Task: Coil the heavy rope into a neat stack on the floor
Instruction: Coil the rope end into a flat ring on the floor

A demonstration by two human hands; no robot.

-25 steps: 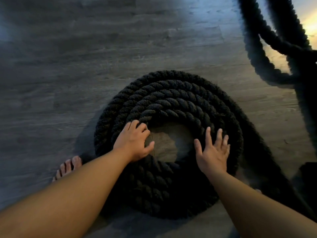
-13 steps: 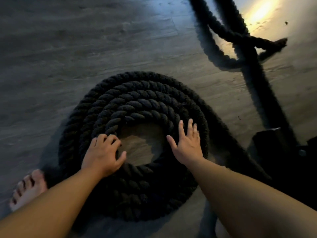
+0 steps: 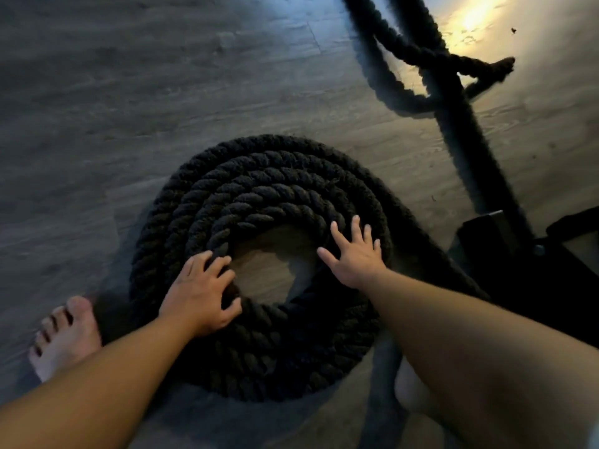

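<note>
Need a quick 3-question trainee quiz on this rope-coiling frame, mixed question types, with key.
1. True or false: the left hand lies flat with its fingers spread.
2. Which hand rests open on the coiled rope? A) left B) right
3. Fill in: the bare foot sits on the coil's ____ side.

Key: 1 false, its fingers curl over the inner loop; 2 B, the right hand; 3 left.

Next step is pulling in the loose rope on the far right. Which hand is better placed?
Probably right. The right hand lies flat and open on the coil's right side, nearest the loose rope. The left hand curls over the inner turn on the opposite side.
</note>
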